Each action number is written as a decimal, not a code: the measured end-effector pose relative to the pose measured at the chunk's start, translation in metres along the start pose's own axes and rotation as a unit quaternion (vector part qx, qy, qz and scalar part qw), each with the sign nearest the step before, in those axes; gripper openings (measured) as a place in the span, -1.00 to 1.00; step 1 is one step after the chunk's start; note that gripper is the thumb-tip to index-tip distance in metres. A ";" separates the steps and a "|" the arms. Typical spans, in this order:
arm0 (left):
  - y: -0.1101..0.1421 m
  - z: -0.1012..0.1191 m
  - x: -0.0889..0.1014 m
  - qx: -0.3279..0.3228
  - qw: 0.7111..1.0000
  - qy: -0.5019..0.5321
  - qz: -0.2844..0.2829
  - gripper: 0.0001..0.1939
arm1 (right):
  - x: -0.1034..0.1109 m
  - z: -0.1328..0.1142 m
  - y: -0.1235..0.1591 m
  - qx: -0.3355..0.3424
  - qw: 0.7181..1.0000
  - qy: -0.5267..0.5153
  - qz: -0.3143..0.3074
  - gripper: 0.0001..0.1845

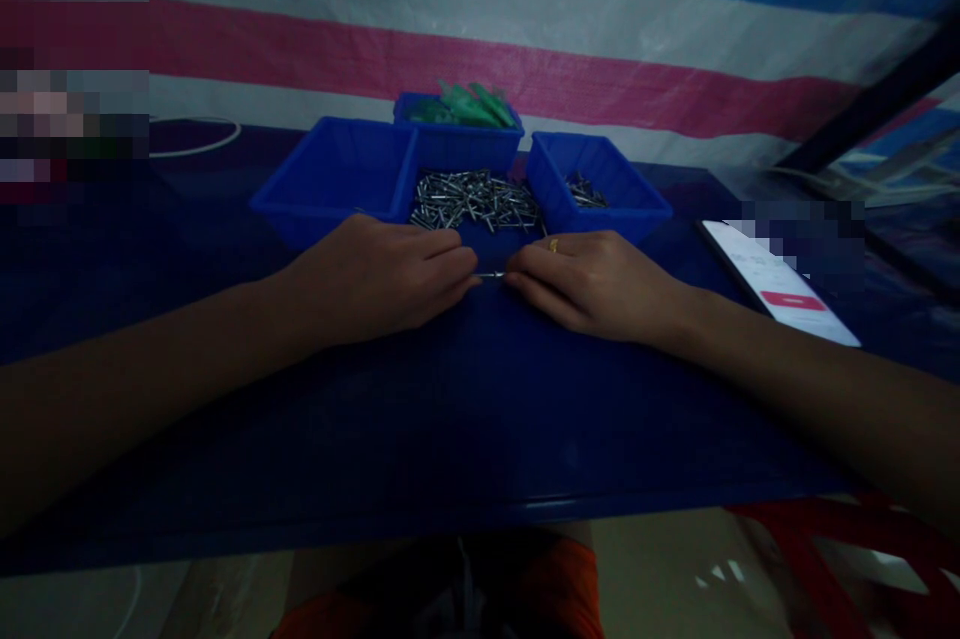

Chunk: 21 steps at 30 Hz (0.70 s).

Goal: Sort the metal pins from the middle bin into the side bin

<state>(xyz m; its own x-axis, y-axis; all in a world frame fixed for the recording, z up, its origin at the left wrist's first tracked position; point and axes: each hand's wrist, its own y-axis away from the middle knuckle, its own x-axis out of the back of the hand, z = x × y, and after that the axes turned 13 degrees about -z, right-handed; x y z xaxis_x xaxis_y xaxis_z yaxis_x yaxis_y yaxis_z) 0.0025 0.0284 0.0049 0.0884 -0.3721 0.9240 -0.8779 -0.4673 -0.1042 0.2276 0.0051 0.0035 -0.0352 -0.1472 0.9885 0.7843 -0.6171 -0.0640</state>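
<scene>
In the head view, my left hand (409, 271) and my right hand (592, 281) face each other over the blue table. A thin silvery metal pin (491, 275), with what looks like a small collar near its right end, spans the gap between my fingertips. Both hands are closed in a pinch, one on each end of it, so its tips are hidden. A ring sits on a finger of my right hand. Just beyond my hands lies a loose pile of similar metal pins (472, 199).
A blue bin (330, 169) stands left of the pile, another (622, 189) with some metal pins stands right, and a third (465, 144) behind holds green plastic packets (476, 106). A lit phone (787, 289) lies at right. The table's front edge (450, 517) is near my lap.
</scene>
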 end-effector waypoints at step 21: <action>-0.001 0.001 0.002 0.008 0.999 0.028 -0.046 -0.64 | -0.001 0.001 0.000 -0.021 1.000 -0.008 -0.005 -0.67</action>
<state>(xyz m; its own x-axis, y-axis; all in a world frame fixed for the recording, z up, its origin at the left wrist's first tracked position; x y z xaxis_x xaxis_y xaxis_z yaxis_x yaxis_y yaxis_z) 0.0040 0.0271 0.0063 0.1406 -0.2818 0.9491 -0.8594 -0.5107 -0.0243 0.2283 0.0054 0.0026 -0.0340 -0.1288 0.9911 0.7571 -0.6506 -0.0586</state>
